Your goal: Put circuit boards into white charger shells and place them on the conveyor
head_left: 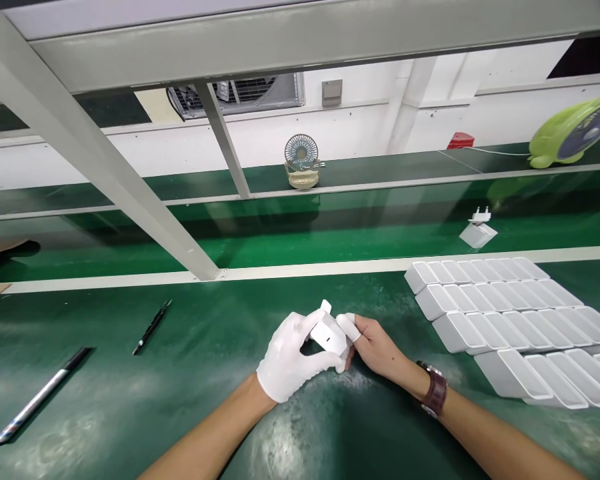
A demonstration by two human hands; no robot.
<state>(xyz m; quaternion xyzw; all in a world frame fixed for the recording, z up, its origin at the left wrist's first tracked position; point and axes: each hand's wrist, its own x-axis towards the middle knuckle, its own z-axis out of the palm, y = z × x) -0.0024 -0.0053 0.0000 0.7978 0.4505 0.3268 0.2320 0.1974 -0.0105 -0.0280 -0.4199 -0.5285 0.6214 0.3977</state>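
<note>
Block (pixel 329 335): white, angular, with a small dark slot in the face turned toward us; we find it raised between both hands, above the worktop, and a pale tab stands out past its upper edge.
Left hand (pixel 291 355): white-gloved; we note thumb and fingers closed narrowly about the block from its left side.
Right hand (pixel 379 345): white cover on a fingertip, the rest bare; we see its fingers against the block's right side. Those beneath are partly hidden.
Watch (pixel 435 390): dark reddish strap, on the right wrist, just behind the grip.
Worktop (pixel 215 393): green, glossy, scuffed, below the grip.
White cases (pixel 505 327): four rows set close together, right of the grip and well apart from it.
Plug adapter (pixel 479 233): two pins upward, beyond the pale strip (pixel 320 270), to the grip's far right.
Black pen (pixel 153 328): left of the grip, lying slantwise.
Silver marker (pixel 43 397): dark-ended, farther left and nearer us than the pen.
Small fan (pixel 301 160): on the ledge (pixel 390 170) straight beyond the grip.
Lime-green fan (pixel 573 132): on that ledge, far right of the grip.
</note>
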